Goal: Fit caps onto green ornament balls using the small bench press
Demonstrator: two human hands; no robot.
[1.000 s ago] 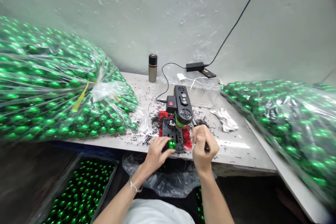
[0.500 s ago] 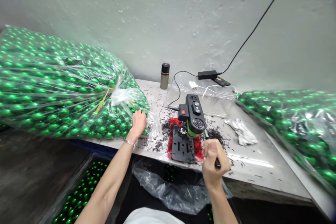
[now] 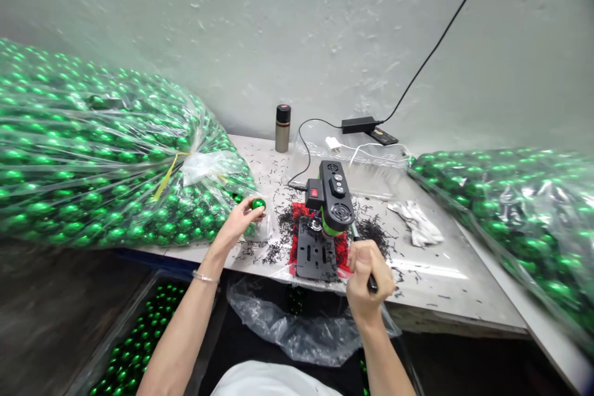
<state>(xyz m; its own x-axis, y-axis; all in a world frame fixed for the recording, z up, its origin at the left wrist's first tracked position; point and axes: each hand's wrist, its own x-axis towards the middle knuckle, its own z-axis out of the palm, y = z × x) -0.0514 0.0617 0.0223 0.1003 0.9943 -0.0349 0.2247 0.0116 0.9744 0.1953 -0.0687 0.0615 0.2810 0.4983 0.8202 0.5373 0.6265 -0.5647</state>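
A shiny green ball [image 3: 258, 203] is pinched between the thumb and fingers of my left hand [image 3: 244, 216], beside the big plastic bag of green balls [image 3: 116, 167]. My right hand [image 3: 370, 275] is wrapped round the black-ended lever [image 3: 372, 284] of a small press. The black and green press [image 3: 337, 198] stands on a dark slotted base plate [image 3: 317, 253], over a red mat [image 3: 296, 213]. Small black pieces [image 3: 371, 235] lie scattered round the press.
A bottle [image 3: 283, 129] stands by the wall. Behind the press are a clear tray [image 3: 371, 182], a power adapter [image 3: 359, 124] and cables. White gloves [image 3: 420, 224] and another bag of green balls [image 3: 524, 216] are at the right. Crates of balls sit below the table.
My left hand has come away from the bag and turned, and a green ball now shows in its fingers. My right hand still grips the lever. The view has shifted slightly.
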